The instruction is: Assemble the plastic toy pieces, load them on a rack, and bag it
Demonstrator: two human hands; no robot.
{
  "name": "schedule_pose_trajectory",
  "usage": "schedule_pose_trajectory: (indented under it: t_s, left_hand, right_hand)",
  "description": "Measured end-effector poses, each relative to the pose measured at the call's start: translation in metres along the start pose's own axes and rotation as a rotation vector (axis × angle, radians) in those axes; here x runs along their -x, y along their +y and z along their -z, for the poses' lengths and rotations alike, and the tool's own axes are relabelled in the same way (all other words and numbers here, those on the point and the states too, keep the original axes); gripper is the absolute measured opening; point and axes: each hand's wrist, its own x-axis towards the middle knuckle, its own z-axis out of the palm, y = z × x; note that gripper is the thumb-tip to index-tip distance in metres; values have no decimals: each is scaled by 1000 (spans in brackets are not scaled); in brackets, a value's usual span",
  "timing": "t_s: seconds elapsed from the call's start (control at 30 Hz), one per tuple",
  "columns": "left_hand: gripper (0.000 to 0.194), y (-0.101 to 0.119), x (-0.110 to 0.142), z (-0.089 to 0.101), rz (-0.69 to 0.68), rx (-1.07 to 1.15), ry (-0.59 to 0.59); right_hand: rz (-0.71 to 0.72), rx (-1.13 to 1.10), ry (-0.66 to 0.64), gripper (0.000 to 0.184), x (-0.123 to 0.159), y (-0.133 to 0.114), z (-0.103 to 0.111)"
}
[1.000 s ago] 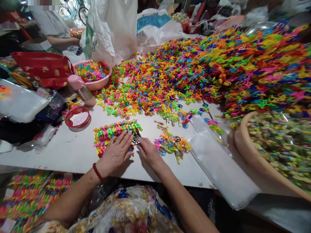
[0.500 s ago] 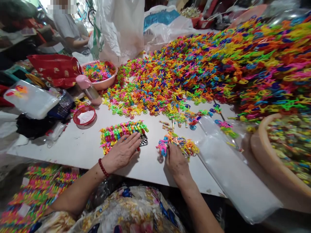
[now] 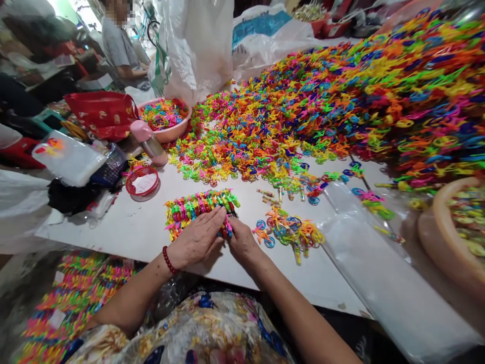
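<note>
A row of bright plastic toy pieces (image 3: 193, 206) lies packed side by side on the white table (image 3: 125, 227). My left hand (image 3: 199, 237) rests flat on the row's near right end, fingers stretched out and together. My right hand (image 3: 241, 241) meets it at that end, fingers pinched on a small coloured piece at the end of the row (image 3: 227, 230). A small loose cluster of the same pieces (image 3: 290, 230) lies just right of my right hand. A red bead bracelet (image 3: 167, 260) circles my left wrist.
A huge heap of coloured pieces (image 3: 341, 96) covers the far and right table. A pink bowl (image 3: 166, 132), pink bottle (image 3: 149, 141), red basket (image 3: 143, 181), clear bags (image 3: 379, 273) and a tan basin (image 3: 447, 242) stand around. Another person (image 3: 121, 45) sits at the far left.
My right hand went to the loose cluster on the right, then came back to the row's end with a piece. The left hand stayed on the row.
</note>
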Motion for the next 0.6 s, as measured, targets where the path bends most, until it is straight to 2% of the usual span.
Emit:
schedule_pose_trajectory:
  t_s: [0.17,0.33,0.5,0.6]
  left_hand:
    - [67,-1,0,0,-31,-37,13]
    - [64,4,-2,-2,-1,-152,-50]
    - [62,10,-4,-4,17,-239,-85]
    - [59,10,-3,-3,12,-263,-86]
  right_hand:
    - [-3,39,-58,31,0,-1,7]
    - [14,69,-126,35,-2,6,5]
    - [35,102,-65,32,-4,6,-4]
    - [52,108,-12,32,8,-5,3]
